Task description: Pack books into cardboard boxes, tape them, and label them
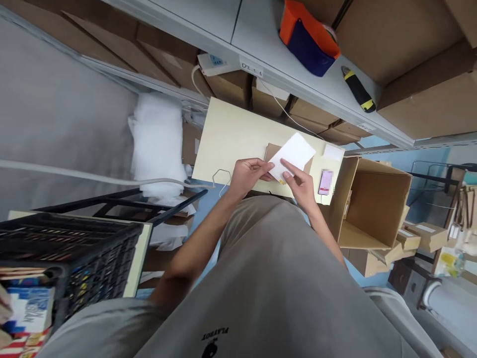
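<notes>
A flat white rectangular packet (294,151), with a small yellow mark at its near corner, is held tilted above the table. My left hand (248,174) pinches its left corner between thumb and fingers. At the near right edge, my right hand (301,186) grips the packet, its index finger and thumb lying on the white face; the other fingers are partly hidden. Beneath it lies a brown cardboard piece (271,150), mostly covered. Just right of my right hand, a phone (325,182) with a lit, partly blurred screen rests on the table.
The pale yellow table (227,134) stands below a grey shelf (257,35) bearing an orange and blue holder (309,42) and a black-yellow cutter (358,89). An open cardboard box (376,204) is at right. White wrapping (158,139) and a black crate (100,268) occupy the left.
</notes>
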Tool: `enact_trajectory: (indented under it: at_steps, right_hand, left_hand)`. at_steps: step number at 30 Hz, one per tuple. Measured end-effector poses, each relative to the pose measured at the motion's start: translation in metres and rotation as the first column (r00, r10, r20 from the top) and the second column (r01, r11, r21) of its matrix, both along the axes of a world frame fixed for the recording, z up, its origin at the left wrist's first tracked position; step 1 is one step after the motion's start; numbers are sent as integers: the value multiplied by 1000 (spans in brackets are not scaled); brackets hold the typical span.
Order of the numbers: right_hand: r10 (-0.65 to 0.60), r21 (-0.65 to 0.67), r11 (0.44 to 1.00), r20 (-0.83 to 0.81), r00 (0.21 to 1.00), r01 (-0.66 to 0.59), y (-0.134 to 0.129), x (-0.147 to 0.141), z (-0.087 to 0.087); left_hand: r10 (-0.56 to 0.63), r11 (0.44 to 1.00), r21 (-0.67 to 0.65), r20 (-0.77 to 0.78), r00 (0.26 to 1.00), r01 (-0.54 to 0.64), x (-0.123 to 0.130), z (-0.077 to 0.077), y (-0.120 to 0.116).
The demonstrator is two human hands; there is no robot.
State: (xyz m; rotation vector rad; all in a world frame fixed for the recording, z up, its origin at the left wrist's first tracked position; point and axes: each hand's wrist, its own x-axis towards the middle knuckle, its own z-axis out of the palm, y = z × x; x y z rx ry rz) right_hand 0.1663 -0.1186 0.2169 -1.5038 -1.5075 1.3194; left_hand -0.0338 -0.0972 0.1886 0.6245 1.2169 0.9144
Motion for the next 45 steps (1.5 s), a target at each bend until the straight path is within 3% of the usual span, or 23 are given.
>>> enact_trajectory:
  at_steps: [4,8,14,19,37,45]
  right_hand:
    - [-48,-39,998,-42,998,47,1,-13,16]
    - [-117,-42,992,-28,993,115,0,-21,32]
    - [-108,8,994,2,994,108,0,-24,51]
    - [-82,49,996,42,996,80,4,-21,54]
    - [-29,-2,1000,26,999,29,12,19,50]
    - [-84,-23,996,-14,996,84,11,30,53]
  left_hand:
    - [-109,992,70,44,993,106,-20,11,3]
    - [-137,985,126,149,979,119,-37,24,5]
    - [-113,972,217,95,989,90,-51,37,9]
    - [-159,949,285,67,985,134,-55,42,15]
    - [-227,937,273,6,974,217,-22,59,14]
    - [-215,948,235,-17,976,213,-5,64,12]
